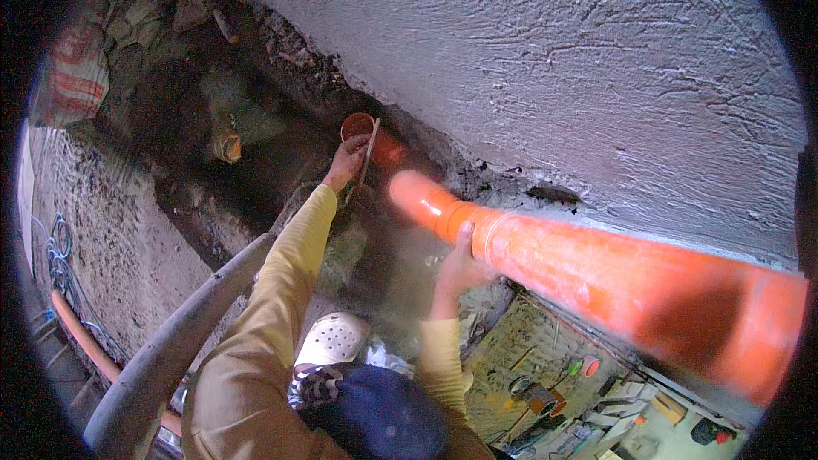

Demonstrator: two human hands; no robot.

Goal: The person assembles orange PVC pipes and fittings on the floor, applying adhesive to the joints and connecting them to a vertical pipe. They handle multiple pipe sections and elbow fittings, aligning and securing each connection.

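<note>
A thick orange drain pipe (588, 277) slants from the right edge down toward the trench in the middle. My right hand (463, 268) grips it from below near its collar, the thumb up along its side. Farther off, beside the wall's foot, is an orange pipe fitting (389, 150) with a round open end. My left hand (345, 162) reaches to that fitting, its fingers closed around a thin straight strip (368, 158) held upright against the opening. What the strip is I cannot make out, and part of my fingers is hidden.
A rough plastered wall (579, 60) rises along the far right side. A grey rail (179, 332) crosses at the left by my forearm. Rubble and a red-striped sack (78, 77) lie far left. Below right are boards and tools; a pale clog (332, 339) is on my foot.
</note>
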